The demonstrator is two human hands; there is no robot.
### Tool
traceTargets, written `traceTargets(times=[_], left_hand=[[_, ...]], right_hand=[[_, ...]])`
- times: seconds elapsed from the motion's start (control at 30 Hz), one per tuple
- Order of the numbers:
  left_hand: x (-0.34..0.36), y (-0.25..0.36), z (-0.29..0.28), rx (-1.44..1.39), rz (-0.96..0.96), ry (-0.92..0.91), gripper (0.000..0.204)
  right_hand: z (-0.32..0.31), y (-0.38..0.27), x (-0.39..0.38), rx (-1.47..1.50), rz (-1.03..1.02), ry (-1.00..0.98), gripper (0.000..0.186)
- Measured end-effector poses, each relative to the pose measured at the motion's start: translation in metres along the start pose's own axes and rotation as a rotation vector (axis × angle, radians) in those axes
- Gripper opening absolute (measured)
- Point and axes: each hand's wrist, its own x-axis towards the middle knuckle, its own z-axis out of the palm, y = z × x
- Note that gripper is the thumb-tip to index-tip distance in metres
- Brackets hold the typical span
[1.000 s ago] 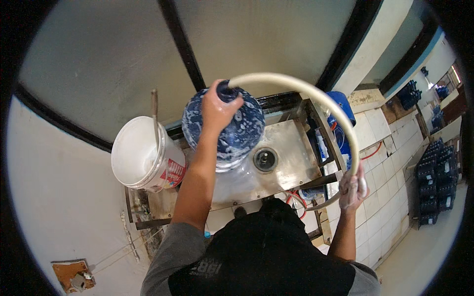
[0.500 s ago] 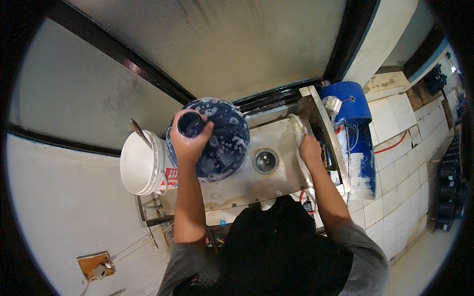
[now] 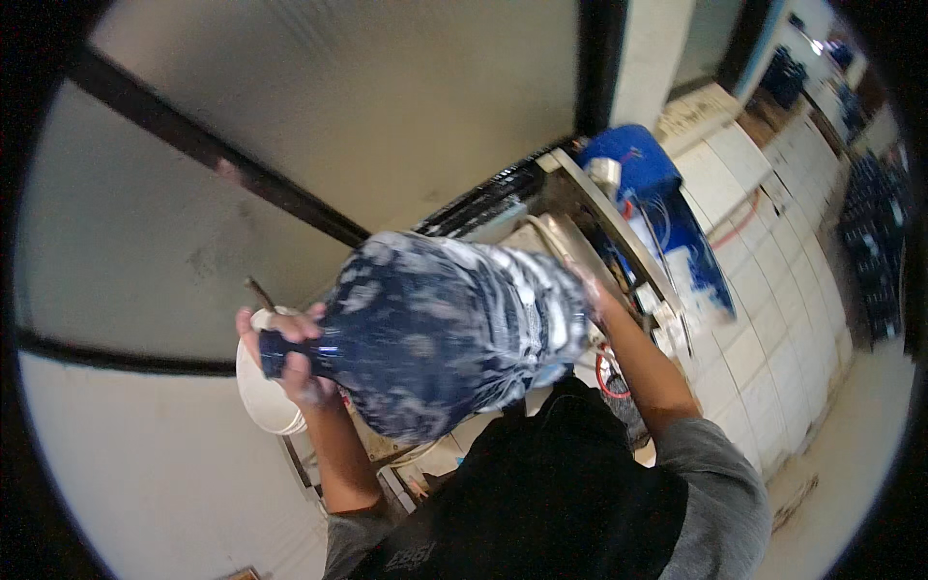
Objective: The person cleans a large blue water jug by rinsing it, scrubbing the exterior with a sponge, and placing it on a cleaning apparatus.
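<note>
A large dark blue water jug (image 3: 416,329), streaked with white foam, lies nearly sideways in the air over the metal sink. Its neck points left and its base right. Around the neck wrap the fingers of my left hand (image 3: 307,367). At the other end my right hand (image 3: 594,295) presses against the base; some of its fingers are hidden behind the jug. The jug covers most of the sink basin.
A white bucket (image 3: 256,391) with a handle sticking out stands left of the sink. To the right, a cut blue barrel (image 3: 638,159) sits beside the sink's metal rim (image 3: 609,217). Several dark blue jugs (image 3: 870,242) line the far right by the tiled ledge (image 3: 754,251).
The jug has gone from upright in the sink to nearly sideways, its neck swung left and down. My right hand has moved from the pale hose at the sink's right to the jug's base.
</note>
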Motion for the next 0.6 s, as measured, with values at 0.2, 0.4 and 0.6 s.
traceTargets(times=[0.2, 0.4, 0.6], left_hand=[[-0.035, -0.085, -0.009, -0.403, -0.464, 0.400, 0.040], [-0.110, -0.114, 0.166, -0.369, -1.063, 0.154, 0.037], [-0.322, -0.215, 0.319, -0.283, -1.424, -0.290, 0.047]], right_hand=[[-0.024, 0.051, -0.225, 0.446, 0.010, 0.254, 0.059], [-0.054, 0.122, -0.440, 0.563, -0.145, 0.770, 0.062], [-0.066, 0.219, -0.618, 0.715, -0.247, 1.192, 0.066]])
